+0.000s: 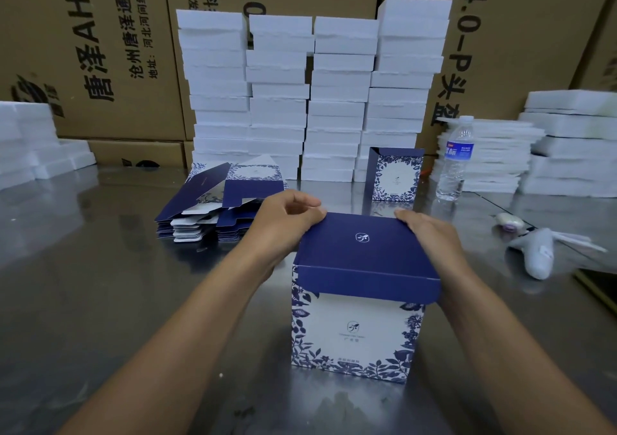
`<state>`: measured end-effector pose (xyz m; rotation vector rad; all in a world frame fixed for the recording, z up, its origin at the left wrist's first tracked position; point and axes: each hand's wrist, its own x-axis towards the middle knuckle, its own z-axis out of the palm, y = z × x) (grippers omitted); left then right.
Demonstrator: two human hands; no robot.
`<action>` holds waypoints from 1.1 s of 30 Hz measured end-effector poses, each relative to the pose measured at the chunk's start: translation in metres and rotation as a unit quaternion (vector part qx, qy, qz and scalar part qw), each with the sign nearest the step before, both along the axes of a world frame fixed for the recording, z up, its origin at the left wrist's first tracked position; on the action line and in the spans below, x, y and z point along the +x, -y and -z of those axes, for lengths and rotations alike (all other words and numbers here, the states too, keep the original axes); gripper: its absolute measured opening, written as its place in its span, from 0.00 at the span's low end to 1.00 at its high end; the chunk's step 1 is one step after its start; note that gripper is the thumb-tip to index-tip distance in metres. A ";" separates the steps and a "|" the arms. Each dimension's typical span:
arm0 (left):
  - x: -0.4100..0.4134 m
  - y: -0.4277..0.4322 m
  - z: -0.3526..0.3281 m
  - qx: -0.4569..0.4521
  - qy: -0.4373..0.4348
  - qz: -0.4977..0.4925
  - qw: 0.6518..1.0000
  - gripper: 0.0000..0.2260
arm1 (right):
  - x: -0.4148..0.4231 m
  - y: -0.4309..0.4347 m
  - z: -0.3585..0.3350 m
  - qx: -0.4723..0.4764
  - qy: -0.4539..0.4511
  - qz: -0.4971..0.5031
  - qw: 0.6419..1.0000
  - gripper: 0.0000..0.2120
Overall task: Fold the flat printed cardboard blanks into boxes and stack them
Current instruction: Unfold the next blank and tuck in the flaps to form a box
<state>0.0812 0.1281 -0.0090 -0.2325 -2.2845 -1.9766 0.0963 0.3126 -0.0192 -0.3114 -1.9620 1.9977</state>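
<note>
A folded blue-and-white printed box stands upright on the steel table in front of me, its navy lid flap lying over the top with the front tuck edge outside the box. My left hand grips the lid's far left corner with curled fingers. My right hand holds the lid's right edge, fingers curled over the far corner. A pile of flat printed blanks lies to the left behind my left hand. One more folded box stands open-topped further back.
Tall stacks of white foam blocks line the back in front of brown cartons. More foam stacks sit at far left and right. A water bottle and a white wrapped tool are on the right.
</note>
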 end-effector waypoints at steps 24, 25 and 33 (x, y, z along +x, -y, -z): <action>0.029 -0.008 0.040 -0.029 -0.233 0.003 0.972 0.02 | 0.014 0.005 0.025 0.044 -0.230 -0.053 0.971 0.06; 0.025 -0.010 0.040 -0.021 -0.225 -0.001 0.974 0.02 | 0.014 0.009 0.028 0.067 -0.251 -0.059 0.964 0.06; -0.002 -0.021 0.039 -0.001 -0.222 -0.022 0.975 0.06 | -0.011 0.018 0.037 0.185 -0.306 -0.037 0.933 0.12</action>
